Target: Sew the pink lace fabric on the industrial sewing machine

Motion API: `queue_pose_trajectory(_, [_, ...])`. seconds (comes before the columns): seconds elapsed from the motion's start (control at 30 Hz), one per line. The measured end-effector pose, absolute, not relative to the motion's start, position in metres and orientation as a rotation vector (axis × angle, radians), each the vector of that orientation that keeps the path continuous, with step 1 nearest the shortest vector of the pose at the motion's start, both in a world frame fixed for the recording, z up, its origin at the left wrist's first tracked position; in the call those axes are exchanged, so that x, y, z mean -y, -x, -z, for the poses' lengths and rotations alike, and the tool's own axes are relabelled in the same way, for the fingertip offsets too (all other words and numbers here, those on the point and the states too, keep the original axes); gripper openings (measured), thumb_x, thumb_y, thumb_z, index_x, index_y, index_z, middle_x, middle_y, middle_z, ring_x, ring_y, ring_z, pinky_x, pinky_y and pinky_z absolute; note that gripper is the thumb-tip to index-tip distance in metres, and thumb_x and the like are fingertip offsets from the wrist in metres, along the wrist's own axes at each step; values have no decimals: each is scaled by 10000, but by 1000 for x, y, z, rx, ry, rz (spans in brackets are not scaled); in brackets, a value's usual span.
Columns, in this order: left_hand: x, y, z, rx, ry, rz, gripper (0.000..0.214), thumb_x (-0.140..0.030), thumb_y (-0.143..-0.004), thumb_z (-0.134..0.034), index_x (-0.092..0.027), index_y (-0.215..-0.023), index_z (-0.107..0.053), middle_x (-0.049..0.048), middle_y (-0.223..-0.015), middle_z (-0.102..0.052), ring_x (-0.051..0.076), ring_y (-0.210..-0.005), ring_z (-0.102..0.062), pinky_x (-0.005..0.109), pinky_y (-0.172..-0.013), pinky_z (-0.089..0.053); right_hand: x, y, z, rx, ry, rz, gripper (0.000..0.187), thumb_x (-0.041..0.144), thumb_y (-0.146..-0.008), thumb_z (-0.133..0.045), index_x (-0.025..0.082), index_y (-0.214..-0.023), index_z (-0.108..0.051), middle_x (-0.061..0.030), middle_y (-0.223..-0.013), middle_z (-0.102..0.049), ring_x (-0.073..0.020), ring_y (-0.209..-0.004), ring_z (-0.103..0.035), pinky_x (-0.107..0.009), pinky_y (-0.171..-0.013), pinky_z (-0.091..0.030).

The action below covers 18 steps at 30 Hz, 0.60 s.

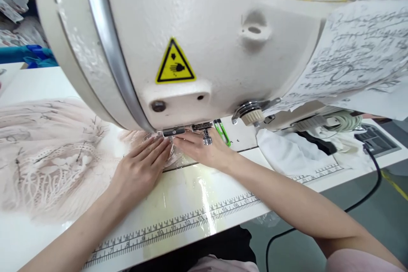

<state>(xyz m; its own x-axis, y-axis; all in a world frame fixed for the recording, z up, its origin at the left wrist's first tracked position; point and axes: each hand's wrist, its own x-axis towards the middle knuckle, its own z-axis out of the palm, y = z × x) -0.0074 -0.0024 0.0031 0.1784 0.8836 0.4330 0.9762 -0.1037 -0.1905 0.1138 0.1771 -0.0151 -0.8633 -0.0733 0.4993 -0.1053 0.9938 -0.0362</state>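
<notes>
Near the sewing machine's needle area, my left hand lies flat with stretched fingers on a piece of pale lace. From the other side my right hand reaches in, its fingers straight and pointing left beside the left fingertips. The machine head hides the needle, and part of the right hand sits behind a small metal guide. Sheer pale pink fabric with lace and fringe spreads over the table left of my left hand. Green thread snips lie just behind my right hand.
A printed ruler strip runs along the white table's front edge. White cloth and a black strip lie at the right. Handwritten paper hangs on the machine arm. A black cable loops down past the table's right edge.
</notes>
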Motion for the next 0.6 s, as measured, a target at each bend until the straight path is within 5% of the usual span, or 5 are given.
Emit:
queue_pose_trajectory(0.3, [3,16,-5,1783,2010,318,301,-109,-876,-477,-61,-1115,-654,119,-1150,-684,258,-1066,-654,428,-925,-567,-165,-116,12,2526,-365,36,217,56,-915,-453,186,-889,-624,36,-900,-680,-105,-918,-574,-255,-694,-442])
queue_pose_trajectory(0.6, [5,16,-6,1916,1960,355,356,-161,-865,-457,-104,-1168,-636,112,-1199,-663,260,-1098,-640,449,-995,-519,-163,-112,15,2476,-387,-92,224,45,-904,-473,193,-837,-627,46,-863,-681,-100,-884,-567,-248,-711,-440])
